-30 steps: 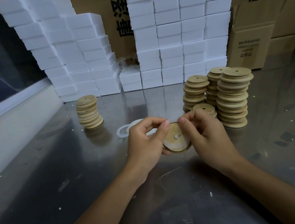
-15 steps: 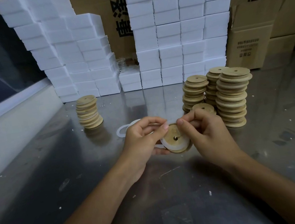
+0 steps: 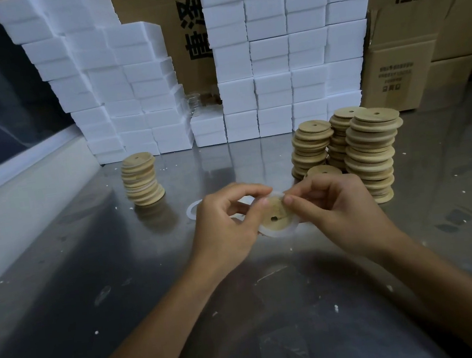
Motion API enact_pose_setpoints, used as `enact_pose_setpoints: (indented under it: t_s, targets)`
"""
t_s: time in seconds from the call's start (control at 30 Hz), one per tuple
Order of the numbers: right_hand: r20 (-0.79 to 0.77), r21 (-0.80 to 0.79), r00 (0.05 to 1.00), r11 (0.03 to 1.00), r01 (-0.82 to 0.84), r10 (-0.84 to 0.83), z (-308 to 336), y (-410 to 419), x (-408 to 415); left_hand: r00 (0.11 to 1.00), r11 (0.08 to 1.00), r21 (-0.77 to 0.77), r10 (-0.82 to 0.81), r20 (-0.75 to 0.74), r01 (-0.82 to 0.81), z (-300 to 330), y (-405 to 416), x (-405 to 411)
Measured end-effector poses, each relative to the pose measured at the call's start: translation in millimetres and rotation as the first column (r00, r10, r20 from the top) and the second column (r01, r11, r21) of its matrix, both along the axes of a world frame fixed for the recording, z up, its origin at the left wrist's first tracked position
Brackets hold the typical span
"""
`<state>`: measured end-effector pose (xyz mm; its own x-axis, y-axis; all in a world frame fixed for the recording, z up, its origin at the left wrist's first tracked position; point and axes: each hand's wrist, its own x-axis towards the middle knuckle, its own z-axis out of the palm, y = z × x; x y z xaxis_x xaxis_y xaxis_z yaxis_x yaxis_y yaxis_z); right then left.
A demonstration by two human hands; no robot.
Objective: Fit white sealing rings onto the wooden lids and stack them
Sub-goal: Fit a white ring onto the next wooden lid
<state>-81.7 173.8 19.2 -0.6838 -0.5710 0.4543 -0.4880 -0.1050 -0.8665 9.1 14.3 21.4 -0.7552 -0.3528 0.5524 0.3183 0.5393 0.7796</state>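
Note:
A round wooden lid (image 3: 276,218) with a small centre hole is held above the steel table between both hands. A white sealing ring (image 3: 280,232) wraps its lower edge and rises to the top, where both thumbs and forefingers pinch it. My left hand (image 3: 226,225) grips the lid's left side. My right hand (image 3: 336,210) holds the right side. Loose white rings (image 3: 193,210) lie on the table behind my left hand. A stack of lids with white rings (image 3: 141,178) stands at the left. Taller stacks of bare lids (image 3: 373,153) stand at the right.
White foam blocks (image 3: 271,52) are piled along the back with cardboard boxes (image 3: 401,70) to the right. A low white ledge (image 3: 18,191) borders the steel table (image 3: 152,281) on the left. A short lid pile (image 3: 323,171) sits just behind my right hand.
The white ring has been stretched further round the lid's rim, and my fingertips have moved up to its top edge. The lid has tilted slightly toward me.

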Motion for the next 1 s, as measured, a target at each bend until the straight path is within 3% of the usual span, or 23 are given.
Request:
enact_pose_setpoints:
  t_s: [0.37,0.77,1.0]
  targets:
    - [0.054,-0.034,0.998,0.999,-0.032,0.034,0.3,0.4,-1.3,1.000,0.999,-0.048,0.008,0.010,-0.008,3.4,-0.2,1.8]
    - [0.089,0.072,0.993,0.994,-0.084,0.077,1.6,4.6,-3.4,0.999,0.996,-0.084,0.026,0.032,-0.024,2.8,1.4,1.3]
    - [0.050,0.078,0.998,0.996,-0.031,0.027,1.9,3.7,-3.9,0.999,0.998,-0.057,0.021,0.033,-0.019,0.8,0.7,0.0]
